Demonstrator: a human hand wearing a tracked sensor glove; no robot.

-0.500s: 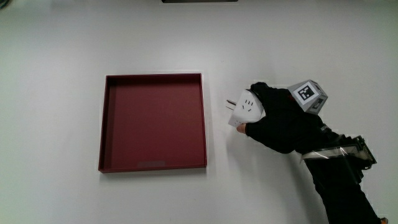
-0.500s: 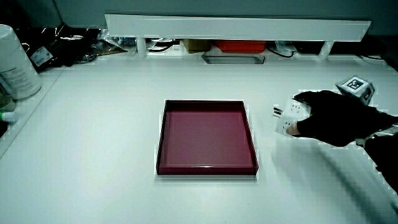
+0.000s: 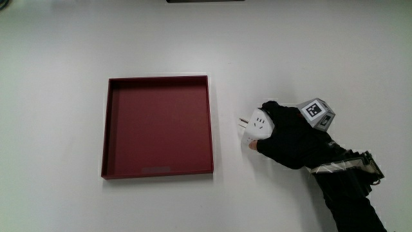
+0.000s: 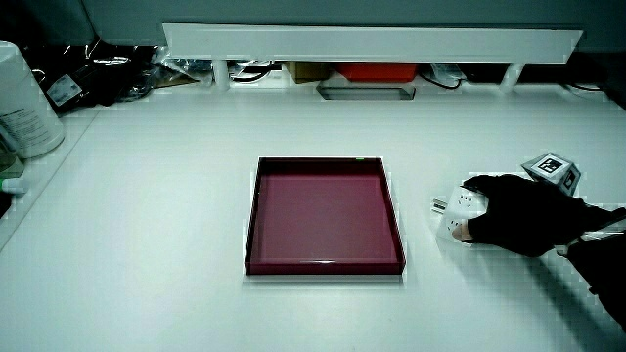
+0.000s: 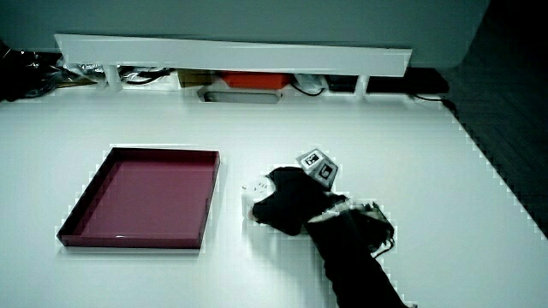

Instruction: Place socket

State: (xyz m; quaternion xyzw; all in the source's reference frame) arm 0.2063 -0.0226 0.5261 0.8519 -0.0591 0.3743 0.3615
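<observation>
A white socket adapter (image 3: 255, 124) with metal prongs pointing toward the tray is held in the hand (image 3: 283, 134), whose black-gloved fingers wrap around it. It sits low at the table surface beside the dark red square tray (image 3: 158, 127), a short gap from the tray's wall. Both side views show the socket (image 4: 460, 207) (image 5: 257, 186) in the hand (image 4: 518, 215) (image 5: 287, 198) next to the tray (image 4: 323, 217) (image 5: 141, 197). The tray holds nothing.
A low white partition (image 4: 372, 44) runs along the table's edge farthest from the person, with cables and a red box under it. A white bottle (image 4: 22, 98) stands at the table's corner in a side view.
The hand with the socket has come slightly nearer to the person and lower toward the table; the socket stays beside the tray.
</observation>
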